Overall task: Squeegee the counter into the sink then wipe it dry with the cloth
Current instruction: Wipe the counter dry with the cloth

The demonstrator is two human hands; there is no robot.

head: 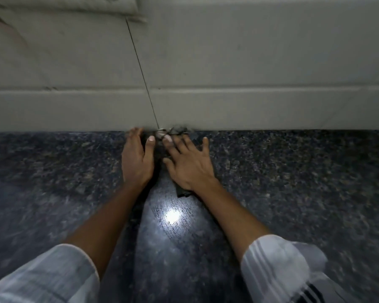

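Speckled granite counter, against a tiled wall: a dark cloth (soft, light, best bunched at its middle) is pressed under the right hand, fingers spread; left hand flat beside it.

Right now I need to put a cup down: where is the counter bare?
Bare counter runs right of the right hand and left of the left hand, up to the wall. Crowded only at the middle, where both hands press a dark cloth.
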